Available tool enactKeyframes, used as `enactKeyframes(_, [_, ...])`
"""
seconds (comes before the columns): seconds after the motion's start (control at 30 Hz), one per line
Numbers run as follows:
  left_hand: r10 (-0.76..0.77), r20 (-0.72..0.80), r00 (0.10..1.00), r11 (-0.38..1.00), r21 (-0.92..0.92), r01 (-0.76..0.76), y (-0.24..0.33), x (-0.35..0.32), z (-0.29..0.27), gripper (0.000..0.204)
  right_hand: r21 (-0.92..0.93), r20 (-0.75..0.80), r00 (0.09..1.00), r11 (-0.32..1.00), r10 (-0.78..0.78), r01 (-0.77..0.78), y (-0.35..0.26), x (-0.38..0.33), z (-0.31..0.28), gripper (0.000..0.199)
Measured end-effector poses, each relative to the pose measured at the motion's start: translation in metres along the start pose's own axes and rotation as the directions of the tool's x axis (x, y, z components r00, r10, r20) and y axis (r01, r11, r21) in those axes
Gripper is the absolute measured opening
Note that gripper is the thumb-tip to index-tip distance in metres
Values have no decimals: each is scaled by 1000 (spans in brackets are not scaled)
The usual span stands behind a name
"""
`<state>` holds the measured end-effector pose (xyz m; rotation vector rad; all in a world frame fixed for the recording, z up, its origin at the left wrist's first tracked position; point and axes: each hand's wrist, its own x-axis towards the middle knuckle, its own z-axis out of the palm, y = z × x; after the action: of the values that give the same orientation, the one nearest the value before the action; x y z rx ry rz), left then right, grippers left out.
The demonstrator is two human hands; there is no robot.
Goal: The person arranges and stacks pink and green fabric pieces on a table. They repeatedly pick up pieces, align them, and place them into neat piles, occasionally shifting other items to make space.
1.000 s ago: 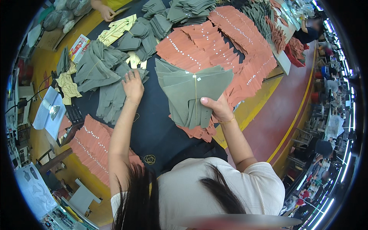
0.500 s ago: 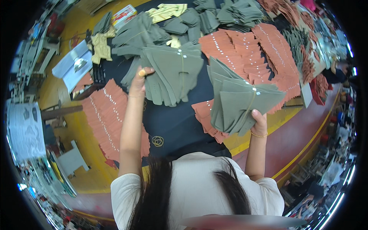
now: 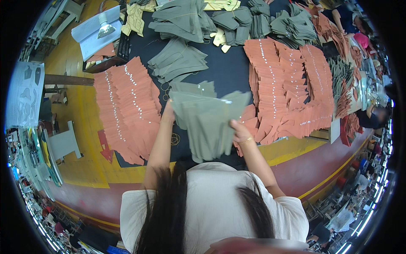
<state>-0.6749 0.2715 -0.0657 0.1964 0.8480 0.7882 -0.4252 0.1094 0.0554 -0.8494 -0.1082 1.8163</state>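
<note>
A: Where is the grey stack (image 3: 207, 127)?

B: Held up over the counter's (image 3: 230, 72) near edge, right in front of the body. It looks like two bundles, one lapped over the other, though blur hides the join.

A: And the grip?

B: The left hand (image 3: 169, 111) is closed at the stack's left side, fingers mostly hidden. The right hand (image 3: 241, 132) pinches the right side, thumb in front. How hard either presses, I cannot tell.

A: How would you handle it well?

B: I'd hold both sides level, pressing just enough that no piece slips from the fan, and line up the top edges gently. Mind the coil (image 3: 174, 139) near that same edge, by the left forearm; a low corner could catch it.

A: Farther out?

B: Red rows (image 3: 127, 110) fill the near left corner, and more red pieces (image 3: 292, 84) lie toward the right edge. Past the stack sits a grey pile (image 3: 179, 59), then a grey heap (image 3: 182, 19) toward the far edge. I'd steer clear of both, lest pieces mix.
</note>
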Motion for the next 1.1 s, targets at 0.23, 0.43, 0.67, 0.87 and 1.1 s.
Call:
enactKeyframes(0.23, [108, -114, 988, 975, 204, -83, 6, 7, -5, 31, -99, -186, 977, 987, 104, -124, 48, 72, 2, 54])
enactKeyframes(0.43, [732, 95, 675, 182, 927, -328, 51, 2, 40, 45, -441, -307, 950, 893, -56, -90, 51, 65, 15, 61])
enactKeyframes(0.67, [553, 286, 782, -248, 953, -173, 169, 118, 93, 91, -953, -220, 817, 298, -533, -62, 10, 51, 26, 74])
enactKeyframes(0.87, [-31, 10, 999, -184, 983, -16, 210, 183, 104, 126, -948, -127, 859, 316, -495, 42, -40, 45, 50, 51])
enactKeyframes(1.1, [-38, 140, 989, -264, 954, -145, 197, 157, 111, 119, -974, 33, 928, 195, -372, 112, -34, 64, 78, 37])
